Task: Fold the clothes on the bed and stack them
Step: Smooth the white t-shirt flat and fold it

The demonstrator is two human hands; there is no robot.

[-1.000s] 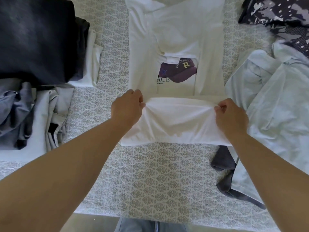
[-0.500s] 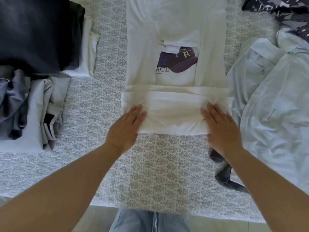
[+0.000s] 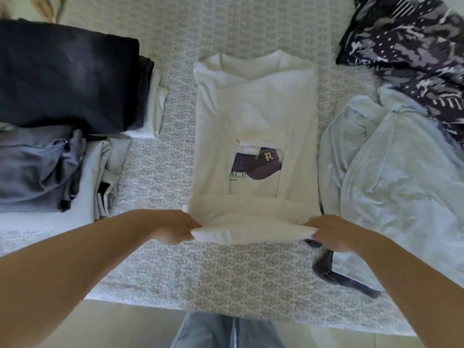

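Observation:
A white T-shirt (image 3: 253,121) with a purple cap print lies in the middle of the patterned bed (image 3: 226,272), its sides folded in and its bottom part folded up. My left hand (image 3: 173,228) grips the left end of that folded bottom edge. My right hand (image 3: 329,231) grips the right end. The near fold is lifted slightly off the bed between both hands. At the left stands a stack of folded clothes (image 3: 62,79), dark on top with white pieces beneath.
A pale blue garment (image 3: 391,172) lies crumpled at the right with a dark grey piece (image 3: 334,272) under its near edge. A dark patterned cloth (image 3: 406,46) fills the far right corner. Grey and white clothes (image 3: 47,172) lie at the near left. The bed's edge runs near me.
Half a second ago both hands lay flat, pressing the folded bottom part. Now they have moved to its two ends, curled round the near edge and raised it a little.

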